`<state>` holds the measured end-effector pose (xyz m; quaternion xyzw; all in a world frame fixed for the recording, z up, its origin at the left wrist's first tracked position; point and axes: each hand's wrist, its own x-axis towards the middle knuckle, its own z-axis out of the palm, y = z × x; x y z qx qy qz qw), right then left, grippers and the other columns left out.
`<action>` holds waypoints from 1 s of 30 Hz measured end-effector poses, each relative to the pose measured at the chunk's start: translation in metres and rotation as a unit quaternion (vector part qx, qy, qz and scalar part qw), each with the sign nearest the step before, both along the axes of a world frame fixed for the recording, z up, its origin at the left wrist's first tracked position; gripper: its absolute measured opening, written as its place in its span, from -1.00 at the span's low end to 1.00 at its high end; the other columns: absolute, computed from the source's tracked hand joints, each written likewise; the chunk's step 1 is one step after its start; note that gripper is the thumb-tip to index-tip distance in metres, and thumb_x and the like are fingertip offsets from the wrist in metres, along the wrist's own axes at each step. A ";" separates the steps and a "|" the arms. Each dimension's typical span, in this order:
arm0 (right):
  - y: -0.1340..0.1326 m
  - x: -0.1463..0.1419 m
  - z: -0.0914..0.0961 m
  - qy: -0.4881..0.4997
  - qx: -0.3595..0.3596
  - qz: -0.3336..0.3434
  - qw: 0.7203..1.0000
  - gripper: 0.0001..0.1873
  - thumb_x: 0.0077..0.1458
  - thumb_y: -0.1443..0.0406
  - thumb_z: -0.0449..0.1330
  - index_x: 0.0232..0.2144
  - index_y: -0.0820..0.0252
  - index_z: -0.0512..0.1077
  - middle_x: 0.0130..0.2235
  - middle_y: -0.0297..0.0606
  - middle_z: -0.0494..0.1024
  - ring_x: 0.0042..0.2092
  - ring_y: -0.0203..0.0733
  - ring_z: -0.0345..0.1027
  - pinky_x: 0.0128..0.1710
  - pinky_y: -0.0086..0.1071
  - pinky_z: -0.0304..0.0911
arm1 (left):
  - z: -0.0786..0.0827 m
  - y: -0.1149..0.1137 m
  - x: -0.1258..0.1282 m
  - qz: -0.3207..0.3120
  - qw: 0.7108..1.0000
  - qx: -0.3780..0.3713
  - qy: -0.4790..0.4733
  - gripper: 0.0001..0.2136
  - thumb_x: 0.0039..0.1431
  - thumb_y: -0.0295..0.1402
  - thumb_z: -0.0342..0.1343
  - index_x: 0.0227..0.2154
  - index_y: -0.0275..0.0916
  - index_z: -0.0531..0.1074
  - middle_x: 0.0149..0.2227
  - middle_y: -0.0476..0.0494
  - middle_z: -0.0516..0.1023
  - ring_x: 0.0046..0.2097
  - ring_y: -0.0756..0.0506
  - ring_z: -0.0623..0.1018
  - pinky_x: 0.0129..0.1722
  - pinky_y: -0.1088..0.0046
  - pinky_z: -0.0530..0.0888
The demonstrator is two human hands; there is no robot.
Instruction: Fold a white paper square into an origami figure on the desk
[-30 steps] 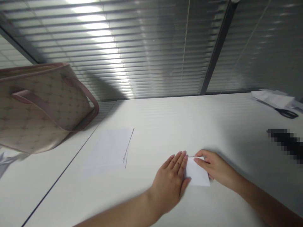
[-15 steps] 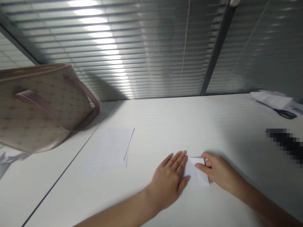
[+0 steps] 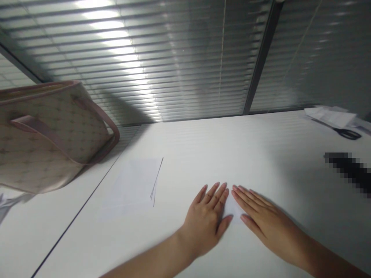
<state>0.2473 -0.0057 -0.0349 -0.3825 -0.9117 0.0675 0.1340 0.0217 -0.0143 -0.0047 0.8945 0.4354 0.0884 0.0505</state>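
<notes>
Desk (image 3: 261, 154), white — slatted blinds (image 3: 145, 77) behind.

head cam looks fwd & down at hands (image 3: 204, 226), close up

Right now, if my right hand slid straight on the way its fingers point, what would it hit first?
Probably your left hand: the fingertips of your right hand point just past its fingertips and almost touch them, though depth is hard to judge from this view.
</notes>
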 end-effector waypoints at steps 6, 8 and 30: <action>-0.002 0.010 0.002 -0.014 -0.007 -0.023 1.000 -0.38 0.30 0.19 -0.06 0.34 0.08 -0.12 0.33 -0.30 0.06 0.32 -0.19 -0.04 0.27 -0.12 0.06 | 0.000 0.001 0.000 -0.006 1.000 -0.004 0.027 -0.45 0.36 -0.17 -0.17 0.31 -0.32 -0.05 0.35 -0.23 -0.02 0.35 -0.20 0.01 0.29 0.13 0.06; -0.003 0.011 0.001 -0.010 -0.008 -0.027 1.000 -0.38 0.30 0.18 -0.05 0.34 0.08 -0.11 0.33 -0.30 0.06 0.32 -0.19 -0.04 0.28 -0.11 0.04 | 0.000 0.001 -0.001 -0.006 1.000 -0.002 0.029 -0.45 0.36 -0.18 -0.15 0.31 -0.31 -0.06 0.35 -0.22 -0.02 0.35 -0.19 0.02 0.29 0.13 0.06; 0.047 0.000 0.017 0.260 -0.182 -0.057 0.947 -0.64 -0.06 0.44 0.31 -0.18 0.04 0.47 -0.15 -0.28 0.50 -0.09 -0.15 0.39 -0.07 -0.24 0.34 | 0.000 0.001 -0.003 0.034 0.962 -0.156 -0.220 -0.34 0.17 -0.41 0.17 0.25 -0.10 -0.03 0.17 -0.25 0.21 0.19 -0.18 0.29 0.18 0.21 0.32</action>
